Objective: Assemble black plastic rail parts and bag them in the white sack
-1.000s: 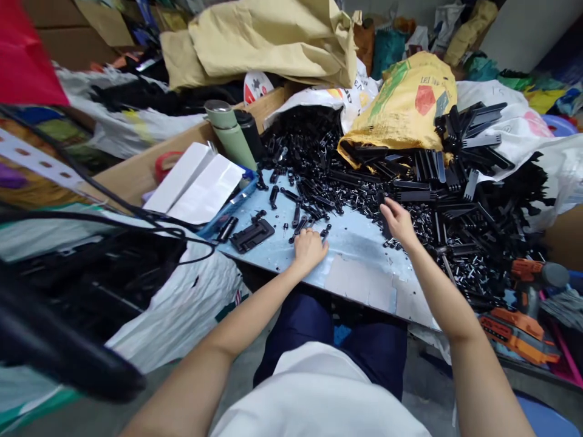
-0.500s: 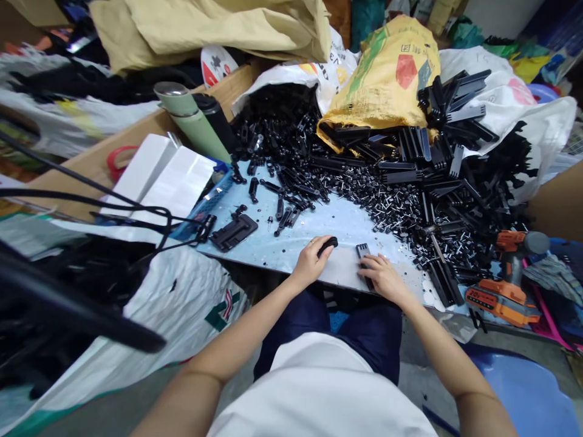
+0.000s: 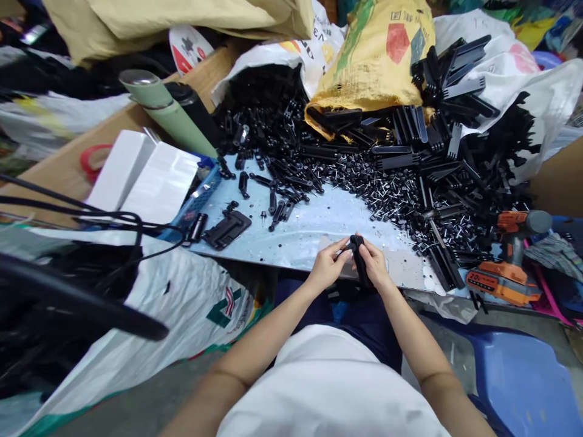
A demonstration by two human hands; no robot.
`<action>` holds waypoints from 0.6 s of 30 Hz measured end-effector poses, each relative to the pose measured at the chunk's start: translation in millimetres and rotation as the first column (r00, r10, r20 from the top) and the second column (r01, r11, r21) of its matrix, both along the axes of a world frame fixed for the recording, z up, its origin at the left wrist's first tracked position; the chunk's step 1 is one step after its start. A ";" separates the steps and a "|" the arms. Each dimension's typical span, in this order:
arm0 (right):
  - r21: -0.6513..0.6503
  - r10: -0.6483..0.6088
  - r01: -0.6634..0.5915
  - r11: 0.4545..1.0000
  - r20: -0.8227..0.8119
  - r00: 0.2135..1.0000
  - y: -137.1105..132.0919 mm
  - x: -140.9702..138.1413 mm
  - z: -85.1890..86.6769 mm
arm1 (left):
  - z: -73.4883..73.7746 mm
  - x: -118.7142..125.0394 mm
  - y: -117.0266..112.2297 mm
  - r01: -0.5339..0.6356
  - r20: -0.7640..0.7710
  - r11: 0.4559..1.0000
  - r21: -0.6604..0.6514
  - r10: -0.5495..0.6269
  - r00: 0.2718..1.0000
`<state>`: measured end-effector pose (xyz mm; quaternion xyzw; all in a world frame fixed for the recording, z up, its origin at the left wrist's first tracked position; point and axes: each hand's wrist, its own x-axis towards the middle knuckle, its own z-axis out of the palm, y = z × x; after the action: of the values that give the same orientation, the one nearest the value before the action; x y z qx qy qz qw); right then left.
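Observation:
My left hand (image 3: 328, 262) is closed on a small black plastic part, mostly covered by the fingers. In my right hand (image 3: 374, 262) is a long black slotted plastic piece (image 3: 362, 270), tilted over the table's front edge. Both hands meet, and the two parts touch or overlap at the top; whether they are joined I cannot tell. Beyond the hands lies a heap of black-headed screws (image 3: 387, 197). Loose black plastic arms (image 3: 277, 209) and a flat black bracket (image 3: 228, 229) rest to the left.
An orange cordless drill (image 3: 505, 261) stands at the right by long black strips. Slotted black pieces spill from a yellow sack (image 3: 368, 60). A green flask (image 3: 168, 112) and blue basket (image 3: 200, 197) are at left. A blue stool (image 3: 523, 376) stands lower right.
My hands have come together. The right hand has picked up the slotted piece from the table, and the left has brought its small part against it. The view has shifted slightly.

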<state>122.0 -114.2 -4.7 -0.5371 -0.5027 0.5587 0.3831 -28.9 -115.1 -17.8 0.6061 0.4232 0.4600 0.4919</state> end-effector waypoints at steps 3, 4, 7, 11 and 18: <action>0.180 0.096 -0.116 0.977 0.119 0.988 -1.7 14.1 5.0 | 6.6 -1.1 -0.4 -0.024 -0.114 0.969 0.245 0.054 0.992; 0.239 0.127 -0.168 0.956 0.177 0.976 -1.5 18.2 6.2 | 8.7 -1.9 -0.6 -0.014 -0.143 0.952 0.305 0.061 0.988; 0.380 0.141 -0.256 0.889 0.304 0.942 -2.8 22.7 8.1 | 14.4 -1.3 -2.2 -0.025 -0.178 0.900 0.435 0.113 0.978; 0.523 0.019 -0.186 0.832 0.308 0.951 -9.9 10.7 6.9 | 21.0 8.9 -5.7 -0.169 -0.098 0.824 0.540 0.261 0.960; 0.603 -0.211 0.011 0.798 0.262 0.942 -16.9 -16.8 -1.6 | 30.0 17.3 -0.2 -0.239 -0.037 0.792 0.562 0.312 0.949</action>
<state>105.2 -131.1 -6.3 -0.5016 -0.6736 0.2565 0.4784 -11.5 -115.2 12.2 0.6815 0.3874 0.5891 0.1962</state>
